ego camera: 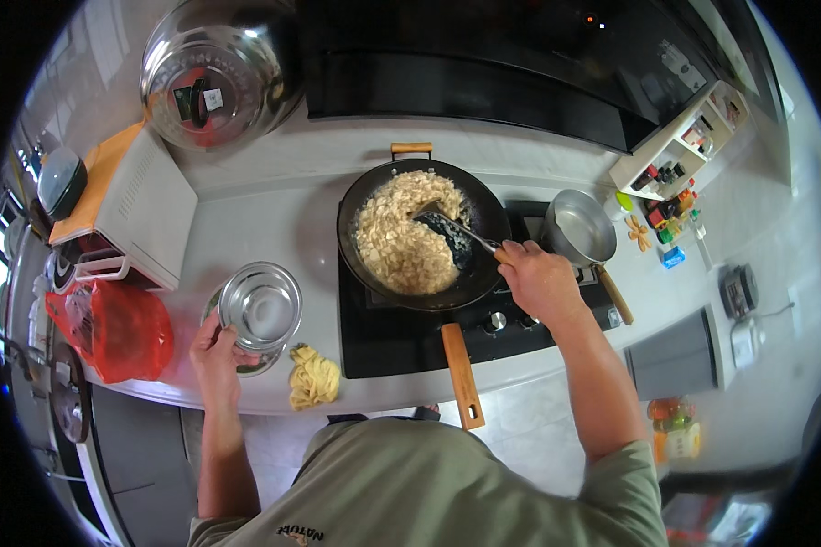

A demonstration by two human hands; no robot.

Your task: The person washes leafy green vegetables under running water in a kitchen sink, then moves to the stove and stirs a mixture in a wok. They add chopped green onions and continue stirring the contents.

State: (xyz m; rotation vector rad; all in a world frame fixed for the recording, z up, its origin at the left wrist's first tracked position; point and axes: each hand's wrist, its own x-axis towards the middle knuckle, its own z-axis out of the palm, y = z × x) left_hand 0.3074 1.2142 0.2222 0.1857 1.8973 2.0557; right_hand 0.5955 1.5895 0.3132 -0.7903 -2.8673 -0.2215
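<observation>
My right hand (542,282) is closed around the wooden handle of a metal cooking spatula (468,234). The spatula's blade rests in chopped, pale brownish food (407,253) inside a black wok (489,280). The wok sits on the left part of a black gas hob (410,342), its wooden handle (462,376) pointing towards me. My left hand (219,352) grips the rim of a clear glass bowl (260,308) at its left side. Another round dish, partly hidden, lies beneath that bowl on the counter. A crumpled yellow cloth (313,377) lies between the bowl and the hob.
Right of the wok stands a metal saucepan (579,225) with a wooden handle. Condiment bottles (670,212) are further right. A white microwave-like appliance (144,205), a red plastic bag (126,331) and a large steel basin (226,75) are on the left. A black range hood (465,82) overhangs the back.
</observation>
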